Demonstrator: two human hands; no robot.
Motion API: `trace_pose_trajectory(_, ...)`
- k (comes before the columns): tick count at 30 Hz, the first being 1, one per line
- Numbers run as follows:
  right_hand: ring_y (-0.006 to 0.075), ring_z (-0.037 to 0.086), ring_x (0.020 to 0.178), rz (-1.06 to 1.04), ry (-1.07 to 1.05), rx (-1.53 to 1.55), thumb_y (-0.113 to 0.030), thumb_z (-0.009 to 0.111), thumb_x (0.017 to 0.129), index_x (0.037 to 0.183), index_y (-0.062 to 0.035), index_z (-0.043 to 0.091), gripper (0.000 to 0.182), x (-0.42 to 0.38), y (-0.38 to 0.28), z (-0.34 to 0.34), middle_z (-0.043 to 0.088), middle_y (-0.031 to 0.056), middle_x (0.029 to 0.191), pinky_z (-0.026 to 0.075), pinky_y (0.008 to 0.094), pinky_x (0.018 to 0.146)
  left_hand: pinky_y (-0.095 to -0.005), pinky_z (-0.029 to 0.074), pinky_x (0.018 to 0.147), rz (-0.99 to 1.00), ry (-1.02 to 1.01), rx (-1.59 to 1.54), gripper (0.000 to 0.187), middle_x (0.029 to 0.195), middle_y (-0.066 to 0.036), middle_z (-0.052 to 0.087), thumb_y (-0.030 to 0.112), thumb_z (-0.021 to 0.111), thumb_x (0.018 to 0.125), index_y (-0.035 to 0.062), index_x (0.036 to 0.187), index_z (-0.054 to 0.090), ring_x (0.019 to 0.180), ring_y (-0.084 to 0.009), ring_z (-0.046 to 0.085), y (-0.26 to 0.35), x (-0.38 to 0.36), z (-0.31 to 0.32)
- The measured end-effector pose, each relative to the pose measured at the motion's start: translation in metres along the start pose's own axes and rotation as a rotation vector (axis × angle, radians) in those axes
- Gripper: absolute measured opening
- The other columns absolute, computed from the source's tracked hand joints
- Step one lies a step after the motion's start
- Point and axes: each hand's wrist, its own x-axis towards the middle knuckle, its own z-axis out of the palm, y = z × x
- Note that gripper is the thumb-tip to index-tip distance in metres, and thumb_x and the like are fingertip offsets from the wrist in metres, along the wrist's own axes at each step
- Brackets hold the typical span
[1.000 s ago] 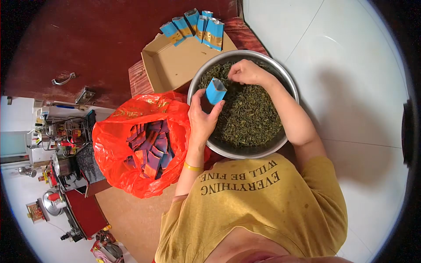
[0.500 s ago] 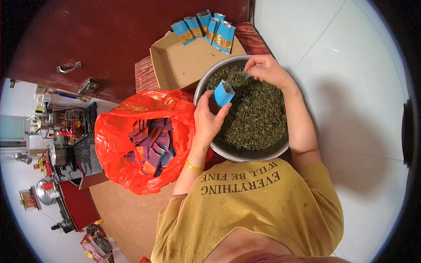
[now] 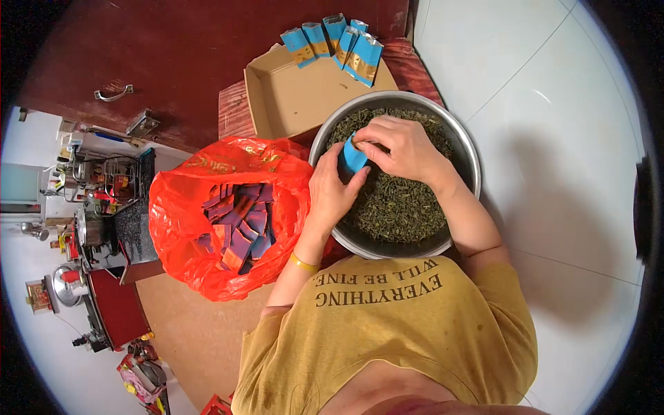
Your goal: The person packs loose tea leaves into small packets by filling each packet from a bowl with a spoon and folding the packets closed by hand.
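Blue packet (image 3: pixel 354 159) x1 in left hand (image 3: pixel 332 188), over the metal basin (image 3: pixel 398 97) (x1) of dried leaves (image 3: pixel 401 214). Long axis roughly up-down in view, mouth end at top; exact tilt unclear. Left fingers wrapped around it. Right hand (image 3: pixel 407 149): fingers bunched narrow at the mouth, can't tell if they're gripping anything. Six blue-and-gold packets (image 3: pixel 364 59) at the far edge of 1 cardboard box (image 3: pixel 294 104). One red bag (image 3: pixel 183 221): many purple packets (image 3: pixel 238 249), overlapping, not countable.
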Motion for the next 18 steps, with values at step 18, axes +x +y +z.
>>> trace_pose_trajectory(18, 0.0360, 0.065, 0.092, 0.440, -0.248, 0.060, -0.031, 0.054, 0.094, 0.097, -0.0062, 0.065, 0.027, -0.014, 0.087, 0.033, 0.069, 0.0155, 0.096, 0.050, 0.0472, 0.081, -0.0417, 0.051, 0.086, -0.147, 0.001, -0.126, 0.061, 0.110, -0.025, 0.065, 0.025, 0.081, 0.077, 0.0002, 0.125, 0.053, 0.101, -0.0384, 0.064, -0.004, 0.002, 0.000)
